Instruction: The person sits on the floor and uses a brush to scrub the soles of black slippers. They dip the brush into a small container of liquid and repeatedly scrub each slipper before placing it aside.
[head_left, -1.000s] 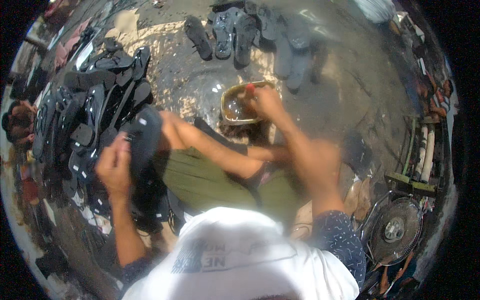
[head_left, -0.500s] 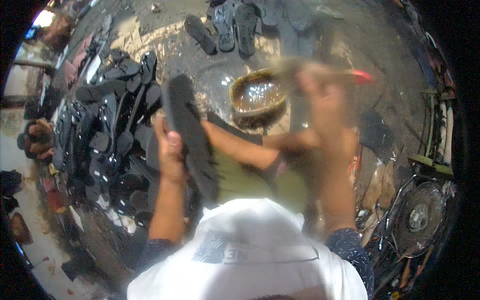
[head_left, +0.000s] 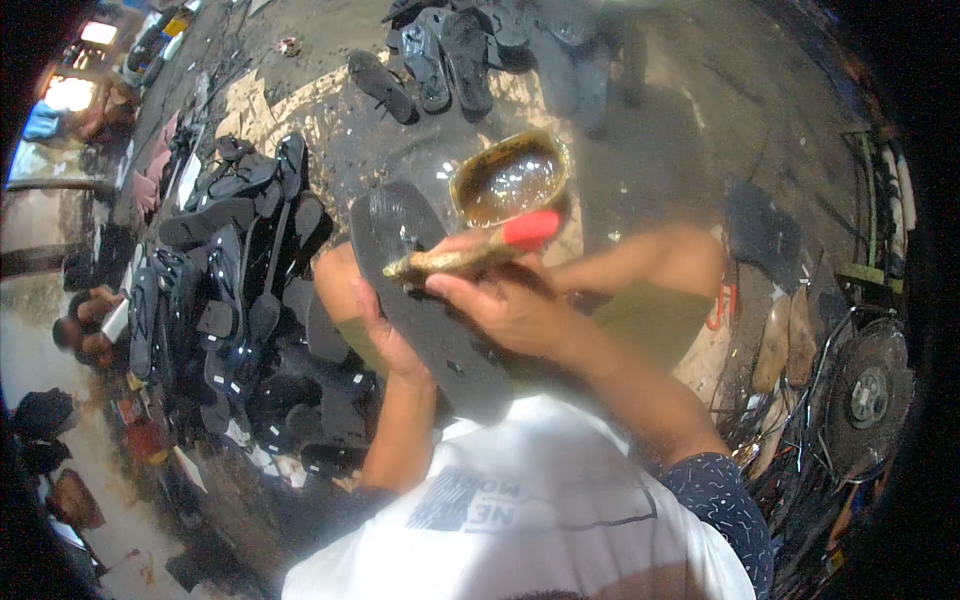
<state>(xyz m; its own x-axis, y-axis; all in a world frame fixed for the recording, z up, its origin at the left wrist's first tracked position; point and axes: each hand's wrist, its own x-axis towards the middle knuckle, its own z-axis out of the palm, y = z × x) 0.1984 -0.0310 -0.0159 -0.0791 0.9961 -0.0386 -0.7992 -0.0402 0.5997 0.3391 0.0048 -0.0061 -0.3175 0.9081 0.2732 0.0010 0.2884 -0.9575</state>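
Observation:
My left hand (head_left: 388,332) grips the edge of a black sandal sole (head_left: 450,345), tilted above my lap with its broad flat face up. A wet, shiny patch shows near its far end. In my right hand (head_left: 520,308) is a brush (head_left: 530,231) with a red handle end, its yellowish, coated tip touching the sole. Just beyond it on the floor stands a yellow-rimmed container (head_left: 458,188) of glossy amber liquid, perhaps glue.
Black sandals (head_left: 235,250) lie heaped on my left. More soles (head_left: 465,60) rest on the floor at the far side. To my right are wooden shoe lasts (head_left: 773,345) and a round wheel-like part (head_left: 862,395). Stained cardboard (head_left: 250,105) covers some floor.
My right hand has brought the brush from the right of the container leftward and nearer, onto the sole. My left hand has shifted right, tilting the sole to show its flat face.

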